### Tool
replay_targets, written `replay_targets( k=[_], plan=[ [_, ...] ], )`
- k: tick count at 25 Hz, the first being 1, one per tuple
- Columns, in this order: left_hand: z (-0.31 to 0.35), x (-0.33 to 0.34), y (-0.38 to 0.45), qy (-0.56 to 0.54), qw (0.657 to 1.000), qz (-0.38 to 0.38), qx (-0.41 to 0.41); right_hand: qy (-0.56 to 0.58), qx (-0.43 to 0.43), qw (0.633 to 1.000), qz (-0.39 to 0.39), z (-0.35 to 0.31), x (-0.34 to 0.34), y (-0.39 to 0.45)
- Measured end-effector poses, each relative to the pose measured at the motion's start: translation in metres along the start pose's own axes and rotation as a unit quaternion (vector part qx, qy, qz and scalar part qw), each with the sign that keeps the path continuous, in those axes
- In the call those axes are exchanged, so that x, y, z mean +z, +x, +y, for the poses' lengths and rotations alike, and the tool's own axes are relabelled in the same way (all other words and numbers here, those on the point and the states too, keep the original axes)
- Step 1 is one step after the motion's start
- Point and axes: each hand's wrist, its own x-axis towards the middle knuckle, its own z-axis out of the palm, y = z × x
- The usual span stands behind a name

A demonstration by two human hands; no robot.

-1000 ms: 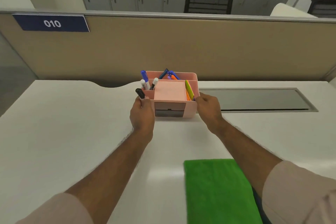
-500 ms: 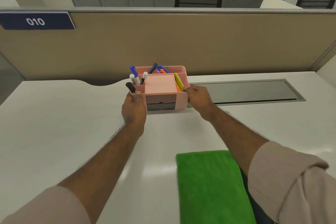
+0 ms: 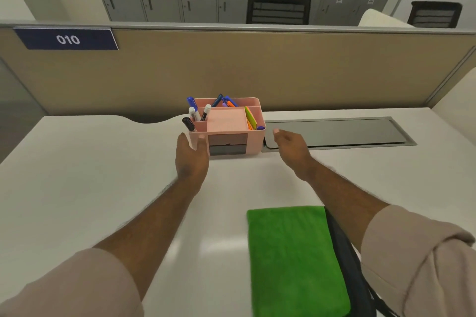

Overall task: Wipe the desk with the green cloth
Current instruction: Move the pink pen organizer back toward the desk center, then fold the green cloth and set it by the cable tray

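I see my left hand [image 3: 192, 156] and right hand [image 3: 291, 145] spread empty beside the organizer [image 3: 228, 126]; the cloth [image 3: 293, 260] lies folded on the tabletop [image 3: 90, 175], wiping not begun.

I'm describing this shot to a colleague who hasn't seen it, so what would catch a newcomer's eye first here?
Probably the bright green folded cloth lying flat at the near edge of the white desk, close to the person's right sleeve. Next, the pink plastic desk organiser full of markers and sticky notes at the desk's far edge, with the left hand and right hand open on either side of it. A dark blue sign reading 010 sits on the beige partition, upper left.
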Motion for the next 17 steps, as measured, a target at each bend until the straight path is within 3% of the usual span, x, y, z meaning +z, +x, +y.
replay_targets(
  k=[4, 10, 17],
  plan=[
    [-0.019, -0.002, -0.051, 0.000, 0.988, 0.041, 0.151, -0.103, -0.059, 0.993, 0.020, 0.023, -0.022, -0.038],
    [-0.046, -0.007, -0.137, 0.123, 0.945, -0.040, 0.300, -0.150, -0.053, 0.987, 0.009, 0.059, -0.046, -0.115],
    [-0.085, -0.016, -0.216, 0.179, 0.961, -0.100, 0.187, -0.243, -0.040, 0.968, 0.049, 0.096, -0.102, -0.204]
  ],
)
